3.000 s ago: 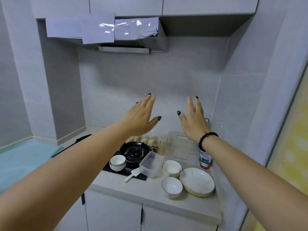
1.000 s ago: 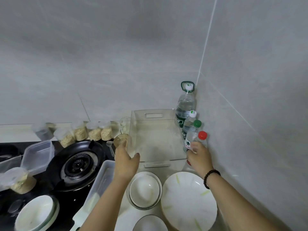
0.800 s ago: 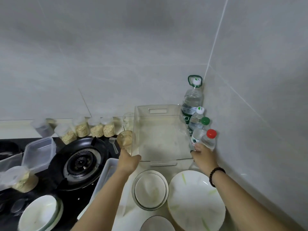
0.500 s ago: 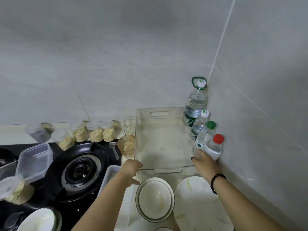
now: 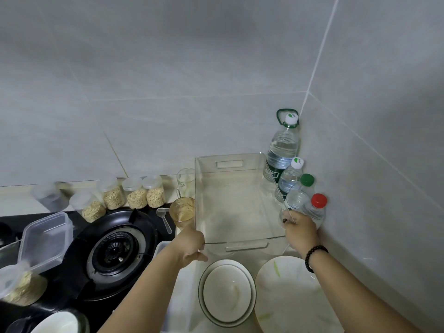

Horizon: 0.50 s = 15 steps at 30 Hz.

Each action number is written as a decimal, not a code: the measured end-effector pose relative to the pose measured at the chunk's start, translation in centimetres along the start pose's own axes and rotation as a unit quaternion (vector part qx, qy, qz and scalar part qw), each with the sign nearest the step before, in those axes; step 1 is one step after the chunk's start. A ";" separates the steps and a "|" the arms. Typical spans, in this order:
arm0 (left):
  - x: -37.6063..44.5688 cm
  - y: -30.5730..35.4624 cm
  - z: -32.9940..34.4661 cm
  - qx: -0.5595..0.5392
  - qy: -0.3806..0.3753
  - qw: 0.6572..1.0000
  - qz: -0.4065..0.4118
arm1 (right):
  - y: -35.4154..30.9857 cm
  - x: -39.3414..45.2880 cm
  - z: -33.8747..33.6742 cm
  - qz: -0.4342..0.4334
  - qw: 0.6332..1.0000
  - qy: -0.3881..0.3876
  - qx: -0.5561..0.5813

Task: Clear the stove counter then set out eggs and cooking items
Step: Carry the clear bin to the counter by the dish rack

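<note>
Grey tiled corner: a clear plastic tray (image 5: 236, 203) sits beside 4 bottles (image 5: 292, 186). Left hand (image 5: 191, 243) and right hand (image 5: 299, 228) both grip its near corners. It looks stiff, light, slippery; corners seem the safest hold.

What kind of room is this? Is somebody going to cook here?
It looks like a small home kitchen. There is a black gas burner set in the counter, white bowls and a plate, and tiled walls. Both hands hold a clear tray.
</note>
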<state>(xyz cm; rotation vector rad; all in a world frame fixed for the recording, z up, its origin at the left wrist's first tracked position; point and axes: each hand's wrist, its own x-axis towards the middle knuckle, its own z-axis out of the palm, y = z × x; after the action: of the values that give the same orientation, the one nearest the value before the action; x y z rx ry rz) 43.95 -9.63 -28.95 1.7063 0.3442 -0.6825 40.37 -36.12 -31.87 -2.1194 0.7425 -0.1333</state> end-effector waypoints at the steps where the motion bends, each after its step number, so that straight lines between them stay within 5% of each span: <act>1: -0.1 0.1 0.0 0.002 -0.011 1.000 0.010 | 0.0 0.2 0.0 -0.004 1.000 0.009 0.004; 15: -2.3 1.7 0.0 -0.028 0.000 0.999 0.040 | -3.3 -0.9 -3.3 -0.052 0.997 0.036 0.052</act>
<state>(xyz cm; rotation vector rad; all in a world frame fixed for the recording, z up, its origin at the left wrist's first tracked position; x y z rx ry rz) 43.13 -9.73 -26.25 1.6584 0.2905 -0.6083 40.00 -36.45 -27.09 -2.0626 0.6530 -0.3010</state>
